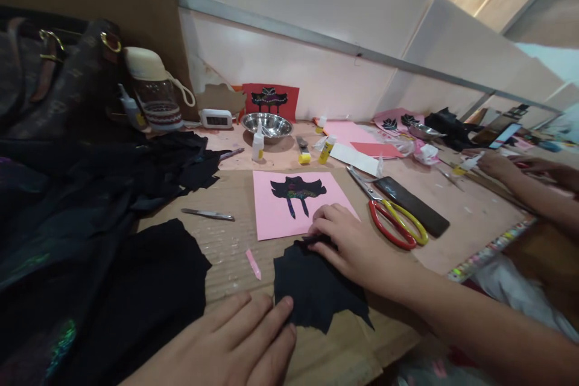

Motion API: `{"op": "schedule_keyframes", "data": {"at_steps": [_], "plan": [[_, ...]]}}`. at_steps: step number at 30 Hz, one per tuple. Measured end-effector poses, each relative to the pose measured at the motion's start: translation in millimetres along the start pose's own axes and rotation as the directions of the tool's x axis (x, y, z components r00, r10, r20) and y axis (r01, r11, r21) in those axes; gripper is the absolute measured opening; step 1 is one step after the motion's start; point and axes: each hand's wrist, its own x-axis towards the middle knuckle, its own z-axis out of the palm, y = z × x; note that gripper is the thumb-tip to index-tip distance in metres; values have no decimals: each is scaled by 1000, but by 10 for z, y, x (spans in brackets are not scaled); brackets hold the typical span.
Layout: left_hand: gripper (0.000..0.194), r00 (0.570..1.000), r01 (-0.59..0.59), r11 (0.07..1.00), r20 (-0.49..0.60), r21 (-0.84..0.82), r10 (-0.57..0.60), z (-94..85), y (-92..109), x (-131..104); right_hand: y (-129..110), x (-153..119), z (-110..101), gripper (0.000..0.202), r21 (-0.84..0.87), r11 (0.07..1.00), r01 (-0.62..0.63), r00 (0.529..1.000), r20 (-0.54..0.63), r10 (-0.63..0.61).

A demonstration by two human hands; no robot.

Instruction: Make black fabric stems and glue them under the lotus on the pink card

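A black fabric piece with ragged edges lies on the cardboard in front of me. My right hand pinches its upper edge between thumb and curled fingers. At its lower left edge my left hand lies flat, fingers stretched out, with a fingertip touching the fabric. Just beyond is a pink card bearing a black cut-out shaped like a roof on two posts. A pink paper strip and metal tweezers lie to the left of the card.
Scissors with red and yellow handles rest by a dark phone on the right. Behind stand a glue bottle, a glue stick and a steel bowl. Black cloth covers the left. A co-worker's hands show far right.
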Motion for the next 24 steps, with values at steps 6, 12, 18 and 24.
{"op": "schedule_keyframes", "data": {"at_steps": [6, 12, 18, 24], "plan": [[28, 997, -15, 998, -78, 62, 20, -16, 68, 28, -135, -34, -121, 12, 356, 934, -19, 996, -77, 50], [29, 996, -76, 992, -29, 102, 79, -162, 118, 83, -241, 263, -170, 12, 259, 951, 171, 981, -132, -140], [32, 992, -128, 977, 4, 169, 129, -46, 174, 79, -192, 615, 8, 19, -123, 886, 448, 880, -117, -461], [31, 994, -91, 972, -40, 217, 102, 5, 246, 42, -199, 755, -24, 17, 53, 875, 481, 870, -150, -469]]}}
